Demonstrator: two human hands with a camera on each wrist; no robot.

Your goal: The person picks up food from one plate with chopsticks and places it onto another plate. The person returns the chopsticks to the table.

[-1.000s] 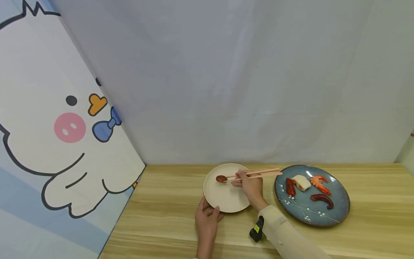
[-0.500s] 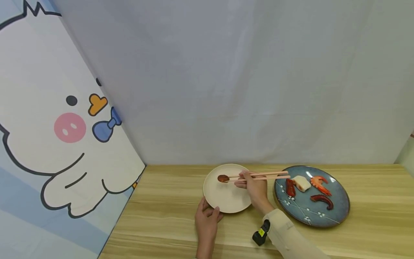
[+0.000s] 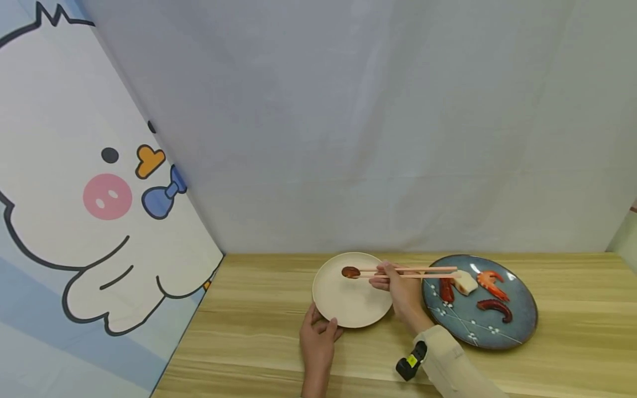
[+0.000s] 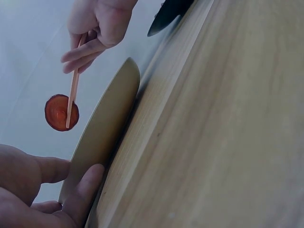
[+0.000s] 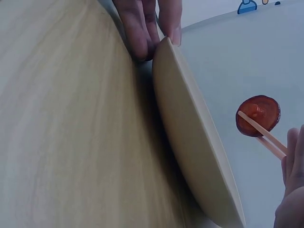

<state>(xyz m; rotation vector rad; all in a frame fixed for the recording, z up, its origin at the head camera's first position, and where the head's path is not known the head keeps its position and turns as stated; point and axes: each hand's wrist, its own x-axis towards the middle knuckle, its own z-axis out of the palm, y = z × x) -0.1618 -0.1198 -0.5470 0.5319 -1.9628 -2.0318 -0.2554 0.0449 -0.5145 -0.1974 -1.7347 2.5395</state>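
Observation:
My right hand [image 3: 402,284] holds a pair of pale pink chopsticks [image 3: 423,270]. Their tips pinch a round, reddish-brown food piece with a dark rim [image 3: 350,272], which the wrist views show raised above the cream plate [image 3: 348,309]. Both faces of this piece [image 4: 58,112] lie across the chopstick tips. At the plate's near left rim, my left hand [image 3: 318,340] grips the edge; in the right wrist view, left-hand fingers [image 5: 140,38] pinch the rim from above and below. The plate sits on the wooden table.
To the right stands a blue-grey plate [image 3: 497,340] with a white piece [image 3: 464,282], a shrimp [image 3: 492,284], a tentacle [image 3: 496,308] and a red-brown piece [image 3: 446,289]. A grey curtain [image 3: 373,138] hangs behind the table [image 3: 249,331].
My right hand has drifted right with the chopsticks and the round food piece, and the chopsticks now lie more level. The left hand and both plates stay put.

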